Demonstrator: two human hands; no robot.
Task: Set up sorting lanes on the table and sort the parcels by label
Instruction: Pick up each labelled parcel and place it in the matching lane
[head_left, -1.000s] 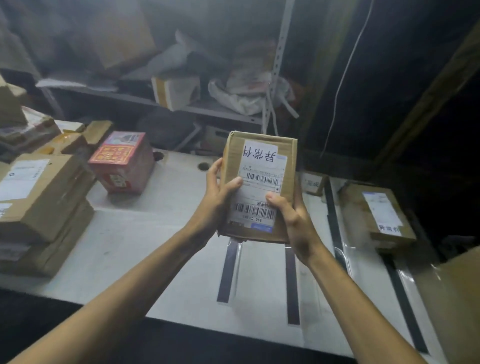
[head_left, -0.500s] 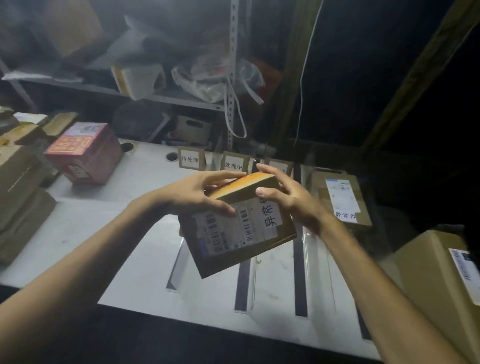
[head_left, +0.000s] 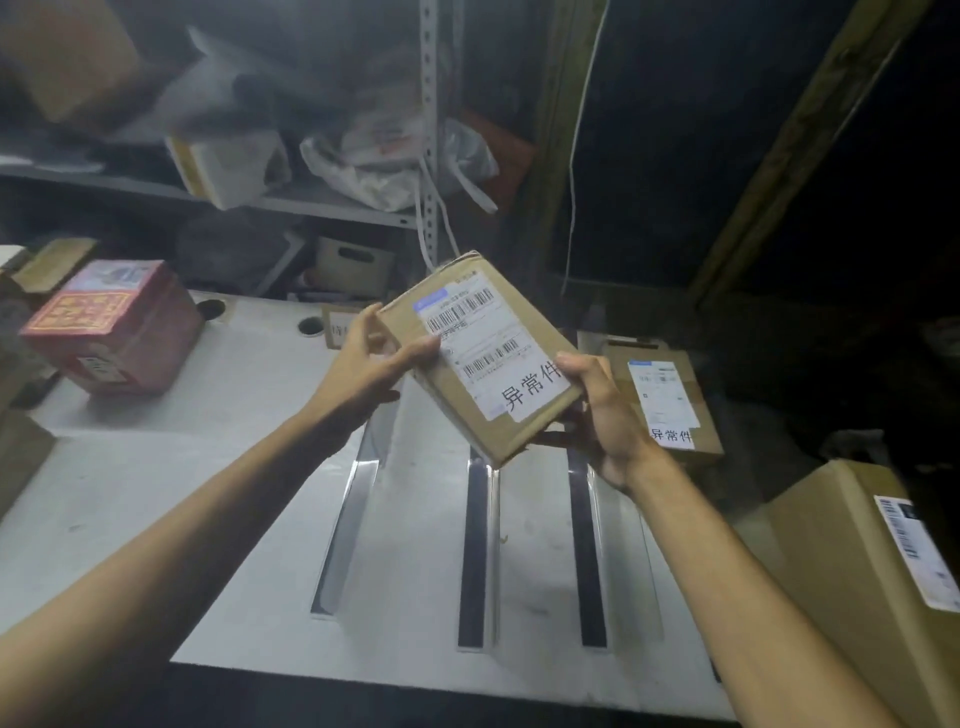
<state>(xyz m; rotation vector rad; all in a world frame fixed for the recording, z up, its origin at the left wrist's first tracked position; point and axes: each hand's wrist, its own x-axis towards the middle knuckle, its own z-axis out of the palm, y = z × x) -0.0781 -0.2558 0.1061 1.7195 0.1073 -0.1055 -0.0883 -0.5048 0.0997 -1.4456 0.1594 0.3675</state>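
Note:
I hold a small brown cardboard parcel (head_left: 480, 358) above the white table (head_left: 156, 467), tilted, its white shipping label with barcodes and handwritten characters facing me. My left hand (head_left: 371, 364) grips its upper left edge, thumb on the label. My right hand (head_left: 597, 410) grips its lower right corner from below. Three dark tape strips (head_left: 475, 551) run along the table and mark the lanes. A second labelled brown parcel (head_left: 662, 405) lies in the rightmost lane, beyond my right hand. Small cardboard lane signs (head_left: 337, 327) stand at the table's far edge, mostly hidden by the parcel.
A red box (head_left: 114, 327) sits at the table's far left, with brown boxes (head_left: 21, 447) at the left edge. A large brown carton (head_left: 872, 582) with a label is at the lower right. Behind the table a metal shelf (head_left: 311, 202) holds bags and boxes.
The parcel has been turned round in my hands and raised, so its label now reads upright toward me. My view has shifted a little to the right.

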